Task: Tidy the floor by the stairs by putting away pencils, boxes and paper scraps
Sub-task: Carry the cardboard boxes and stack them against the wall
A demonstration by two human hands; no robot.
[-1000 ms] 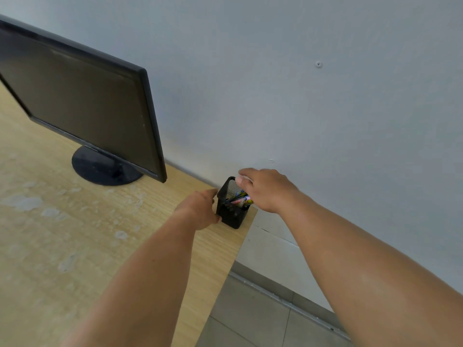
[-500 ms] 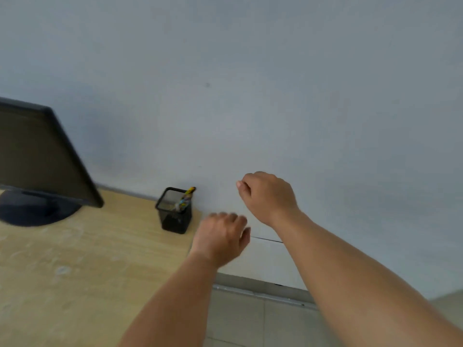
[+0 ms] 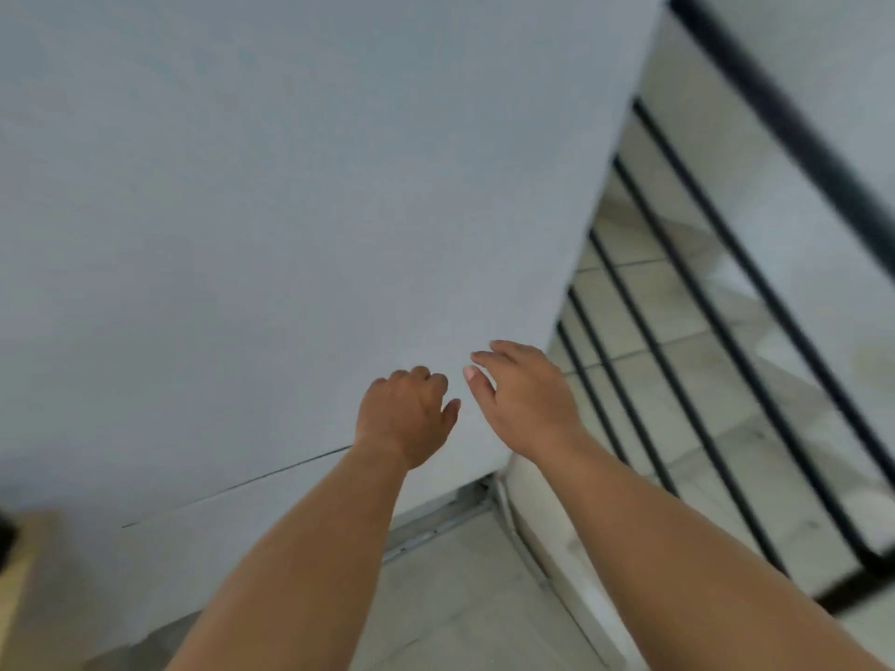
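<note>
Both hands are raised in front of a plain grey wall and hold nothing. My left hand (image 3: 404, 416) has its fingers loosely curled with the thumb apart. My right hand (image 3: 525, 394) is just to its right, fingers relaxed and slightly spread. No pencils, boxes or paper scraps show in the head view. The black pencil cup is out of view; only a sliver of the wooden desk (image 3: 22, 588) remains at the lower left edge.
A black stair railing (image 3: 726, 302) with slanted bars runs down the right side, with pale tiled steps (image 3: 702, 341) behind it. The wall corner (image 3: 600, 234) stands just right of my hands. A tiled floor (image 3: 460, 598) with a metal skirting strip lies below.
The view has swung right, away from the desk, monitor and pencil cup, toward the stairs. Both hands have left the cup, where the right one was putting pencils, and are empty.
</note>
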